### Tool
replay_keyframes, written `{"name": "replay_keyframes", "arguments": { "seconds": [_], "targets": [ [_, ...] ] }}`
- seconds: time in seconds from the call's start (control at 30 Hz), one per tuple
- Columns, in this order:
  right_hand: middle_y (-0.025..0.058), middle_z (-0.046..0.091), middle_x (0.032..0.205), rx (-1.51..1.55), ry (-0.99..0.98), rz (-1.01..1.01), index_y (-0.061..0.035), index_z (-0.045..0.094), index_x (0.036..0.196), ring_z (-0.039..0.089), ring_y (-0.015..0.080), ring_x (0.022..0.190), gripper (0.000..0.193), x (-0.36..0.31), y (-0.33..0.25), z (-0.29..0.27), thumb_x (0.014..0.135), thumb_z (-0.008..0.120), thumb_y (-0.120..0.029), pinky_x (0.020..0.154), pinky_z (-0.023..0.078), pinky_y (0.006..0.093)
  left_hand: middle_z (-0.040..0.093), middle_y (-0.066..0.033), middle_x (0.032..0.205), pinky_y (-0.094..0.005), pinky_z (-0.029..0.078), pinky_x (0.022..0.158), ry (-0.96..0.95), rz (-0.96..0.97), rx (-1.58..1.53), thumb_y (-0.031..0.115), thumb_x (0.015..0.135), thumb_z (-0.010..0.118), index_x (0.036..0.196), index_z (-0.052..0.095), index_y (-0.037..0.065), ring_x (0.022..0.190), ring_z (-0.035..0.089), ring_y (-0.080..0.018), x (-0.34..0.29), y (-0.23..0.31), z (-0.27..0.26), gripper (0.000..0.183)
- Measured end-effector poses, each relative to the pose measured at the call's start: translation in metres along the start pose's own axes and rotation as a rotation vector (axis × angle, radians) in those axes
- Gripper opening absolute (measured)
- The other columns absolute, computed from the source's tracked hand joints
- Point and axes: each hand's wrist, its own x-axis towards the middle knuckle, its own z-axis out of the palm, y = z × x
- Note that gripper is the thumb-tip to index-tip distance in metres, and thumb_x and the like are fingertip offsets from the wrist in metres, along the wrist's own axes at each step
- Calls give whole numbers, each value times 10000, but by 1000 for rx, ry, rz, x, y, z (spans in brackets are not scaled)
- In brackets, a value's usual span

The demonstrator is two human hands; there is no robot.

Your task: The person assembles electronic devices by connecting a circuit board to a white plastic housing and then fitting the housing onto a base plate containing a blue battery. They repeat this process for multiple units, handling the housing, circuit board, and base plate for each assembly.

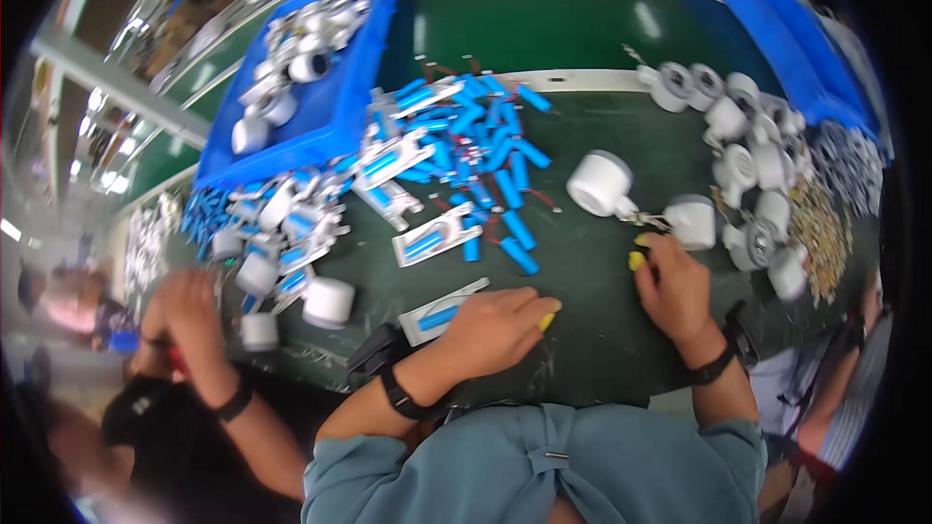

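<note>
My left hand [500, 330] is palm down over the near middle of the dark green table, fingers loosely stretched, holding nothing I can see. Partly beneath it is a white plastic plate [419, 327] with a blue cylindrical battery [439, 318]. My right hand [673, 286] has thumb and fingertip slightly apart, nothing visible between them. Its fingertips are just below some thin wires [649, 221] and beside a white round housing [691, 223]. Another white round housing [599, 182] lies farther left, by the same wires. Yellow covers show on fingertips of both hands.
Loose blue batteries [519, 228] and white plates heap up ahead. A blue bin [364, 87] of white housings stands far left; another blue bin [777, 29] is far right. More housings [736, 170] and small tan parts [820, 233] lie right. A co-worker's hand [189, 306] is at left.
</note>
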Motion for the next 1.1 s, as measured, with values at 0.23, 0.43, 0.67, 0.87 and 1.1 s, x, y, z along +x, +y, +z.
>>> {"name": "replay_keyframes", "arguments": {
  "seconds": [0.23, 0.43, 0.67, 0.87, 1.1],
  "targets": [
    [93, 601, 763, 21, 93, 3, -52, 586, 1046, 603, 298, 576, 256, -2, -3, -3, 814, 691, -72, 515, 475, 400, 601, -102, 817, -396, 495, 589, -15, -49, 50, 63, 801, 671, 1076, 667, 58, 696, 621, -304, 9, 9, -9, 275],
    [108, 610, 746, -14, 153, -22, -35, 557, 1181, 605, 310, 556, 371, 0, -19, -7, 839, 682, -110, 489, 477, 406, 617, -108, 828, -395, 495, 584, -17, -66, 52, 51, 793, 669, 1073, 669, 52, 685, 620, -310, 6, 11, -9, 280],
    [140, 638, 879, -142, 70, 37, -35, 528, 1232, 640, 324, 646, 439, 5, -19, 2, 857, 692, -193, 543, 517, 409, 658, -131, 889, -354, 507, 616, 70, -100, -31, 7, 814, 645, 1077, 664, 27, 709, 639, -284, 4, 11, -18, 265],
    [114, 665, 1008, 385, 247, 255, -4, 531, 1221, 700, 180, 869, 345, -8, -13, -21, 888, 618, 15, 690, 542, 278, 682, -114, 928, -267, 518, 703, 419, -430, -188, -41, 899, 624, 1109, 669, -34, 776, 640, -153, -23, 12, -59, 215],
    [41, 609, 1069, 942, 422, 631, 2, 431, 1372, 566, 70, 769, 458, -34, 1, -56, 941, 581, -37, 612, 474, 218, 639, -125, 1006, -392, 530, 744, 116, -335, 183, -42, 757, 665, 1085, 651, -3, 869, 630, -315, -33, 12, -53, 331]
  ]
}}
